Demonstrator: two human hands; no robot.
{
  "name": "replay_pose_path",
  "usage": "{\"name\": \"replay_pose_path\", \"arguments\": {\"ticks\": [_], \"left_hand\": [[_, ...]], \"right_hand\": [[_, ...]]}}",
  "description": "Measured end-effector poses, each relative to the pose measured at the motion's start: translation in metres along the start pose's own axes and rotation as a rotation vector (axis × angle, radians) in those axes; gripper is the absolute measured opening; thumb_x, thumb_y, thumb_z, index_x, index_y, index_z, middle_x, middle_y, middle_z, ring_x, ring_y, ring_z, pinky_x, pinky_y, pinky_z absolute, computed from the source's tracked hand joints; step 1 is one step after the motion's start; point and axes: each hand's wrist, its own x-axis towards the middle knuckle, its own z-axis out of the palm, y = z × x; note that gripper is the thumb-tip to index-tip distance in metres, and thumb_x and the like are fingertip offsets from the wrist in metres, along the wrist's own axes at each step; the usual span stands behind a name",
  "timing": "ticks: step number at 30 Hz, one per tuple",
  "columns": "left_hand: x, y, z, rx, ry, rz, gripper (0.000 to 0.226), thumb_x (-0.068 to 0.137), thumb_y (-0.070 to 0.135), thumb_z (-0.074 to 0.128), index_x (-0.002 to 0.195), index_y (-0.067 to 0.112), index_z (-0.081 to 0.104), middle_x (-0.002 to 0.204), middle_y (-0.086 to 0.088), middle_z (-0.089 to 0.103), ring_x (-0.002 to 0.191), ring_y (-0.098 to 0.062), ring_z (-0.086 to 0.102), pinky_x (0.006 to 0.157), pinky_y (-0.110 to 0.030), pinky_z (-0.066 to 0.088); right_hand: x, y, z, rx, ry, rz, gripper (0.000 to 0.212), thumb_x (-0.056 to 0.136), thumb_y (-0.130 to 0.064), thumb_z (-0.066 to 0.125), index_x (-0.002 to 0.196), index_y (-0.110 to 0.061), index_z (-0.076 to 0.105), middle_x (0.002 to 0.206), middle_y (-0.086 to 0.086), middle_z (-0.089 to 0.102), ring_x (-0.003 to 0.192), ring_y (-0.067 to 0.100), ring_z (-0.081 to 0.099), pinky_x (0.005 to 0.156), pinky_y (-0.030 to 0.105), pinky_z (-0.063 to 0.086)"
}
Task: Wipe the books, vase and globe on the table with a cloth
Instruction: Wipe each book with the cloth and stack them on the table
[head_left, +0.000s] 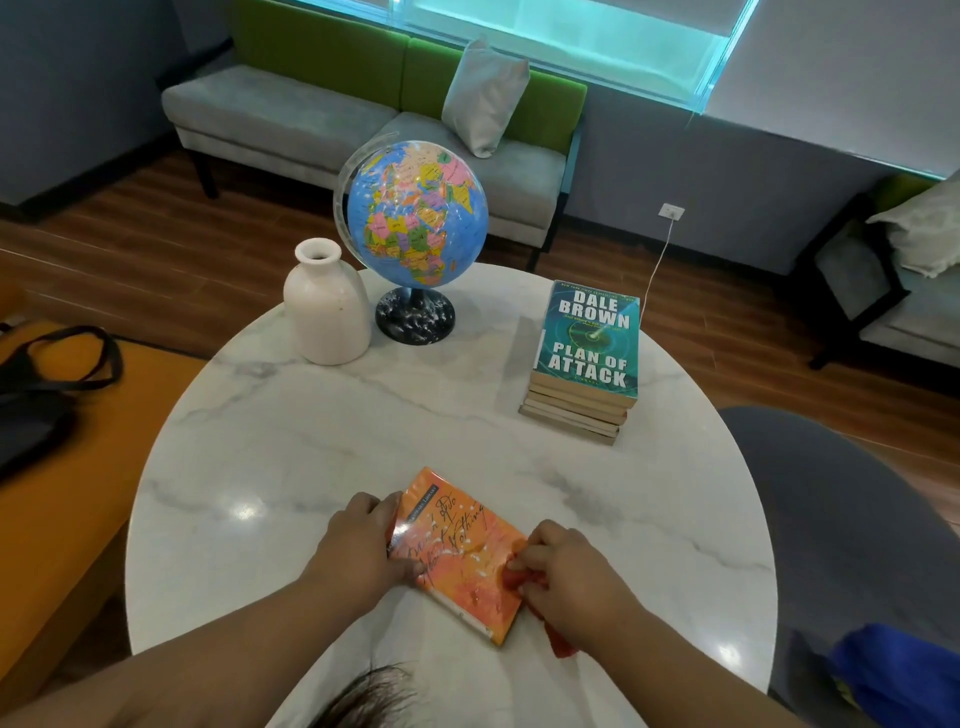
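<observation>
An orange book (457, 551) lies flat near the front of the round marble table (291, 457). My left hand (358, 545) grips the book's left edge. My right hand (566, 577) presses a red-orange cloth (558, 642) onto the book's right side; most of the cloth is hidden under the hand. A stack of several books (584, 364), a teal one on top, stands at the right. At the far side stand a white vase (324, 306) and a blue globe (415, 213) on a black base.
An orange seat with a black bag (36, 384) is at the left. A grey chair (852, 519) with something blue on it is at the right. A grey and green sofa (363, 119) stands behind the table, and a white cable (657, 260) hangs from a wall socket.
</observation>
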Motion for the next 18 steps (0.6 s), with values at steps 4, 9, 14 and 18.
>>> {"name": "replay_pose_path", "arguments": {"ticks": [4,9,14,18], "left_hand": [[-0.001,0.000,0.000,-0.004,-0.001,-0.006,0.081,0.070,0.047,0.078,0.140,0.029,0.041,0.111,0.005,0.043,0.107,-0.018,0.048,0.092,-0.029,0.044],[-0.001,0.001,0.000,0.009,-0.009,-0.016,0.084,0.072,0.047,0.077,0.143,0.027,0.037,0.119,0.001,0.045,0.111,-0.020,0.048,0.095,-0.029,0.044],[-0.001,0.000,0.000,0.018,-0.020,-0.026,0.085,0.072,0.049,0.076,0.144,0.028,0.036,0.119,0.000,0.044,0.111,-0.020,0.048,0.095,-0.030,0.044],[0.000,0.000,0.000,0.011,-0.019,-0.029,0.084,0.071,0.049,0.077,0.143,0.028,0.038,0.117,0.001,0.044,0.109,-0.020,0.049,0.093,-0.030,0.044]], "right_hand": [[-0.008,-0.008,0.007,-0.036,-0.025,-0.039,0.026,0.092,-0.024,0.055,0.113,-0.033,0.069,0.115,-0.012,0.049,0.109,0.014,0.042,0.094,0.023,0.040],[-0.014,-0.003,0.007,-0.034,0.012,-0.024,0.026,0.093,-0.027,0.056,0.113,-0.035,0.068,0.115,-0.013,0.049,0.110,0.014,0.043,0.091,0.021,0.040],[-0.024,-0.014,0.015,-0.070,-0.091,-0.105,0.027,0.091,-0.028,0.056,0.115,-0.035,0.067,0.119,-0.010,0.049,0.111,0.016,0.042,0.094,0.023,0.038],[-0.020,-0.009,0.007,-0.060,-0.037,-0.030,0.028,0.092,-0.027,0.055,0.117,-0.034,0.067,0.122,-0.010,0.049,0.113,0.017,0.042,0.095,0.023,0.039]]}}
